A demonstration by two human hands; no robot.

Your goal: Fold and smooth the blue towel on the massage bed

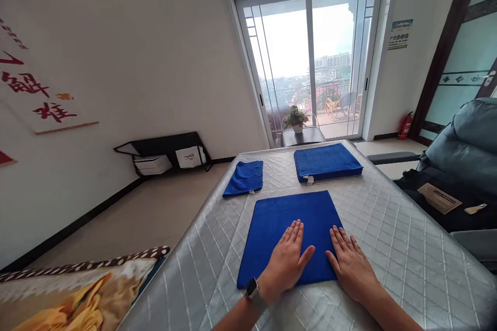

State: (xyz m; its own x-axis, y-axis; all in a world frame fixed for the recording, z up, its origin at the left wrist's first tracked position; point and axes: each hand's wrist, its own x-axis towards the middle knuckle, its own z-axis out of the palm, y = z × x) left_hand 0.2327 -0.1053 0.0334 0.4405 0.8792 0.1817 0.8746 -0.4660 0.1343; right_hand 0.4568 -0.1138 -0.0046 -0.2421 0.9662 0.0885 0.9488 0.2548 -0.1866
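A blue cloth (272, 227), smooth and roughly square, lies flat on the silver quilted mattress (399, 248). My left hand (286, 258), with a watch on the wrist, rests palm down on the middle of the cloth, fingers stretched out. Over the cloth's right edge lies my right hand (351, 261), also flat, its fingers slightly apart. Beyond them, a neat stack of blue cloths (328, 160) sits at the far right of the mattress. A smaller, rumpled blue cloth (245, 177) is at the far left.
A dark armchair (462, 139) with a brown card (439, 198) on it stands to the right. Yellow fabric (73, 305) lies at the lower left. Past the mattress's far edge, a potted plant (296, 117) stands on a chair before the glass sliding door (308, 62).
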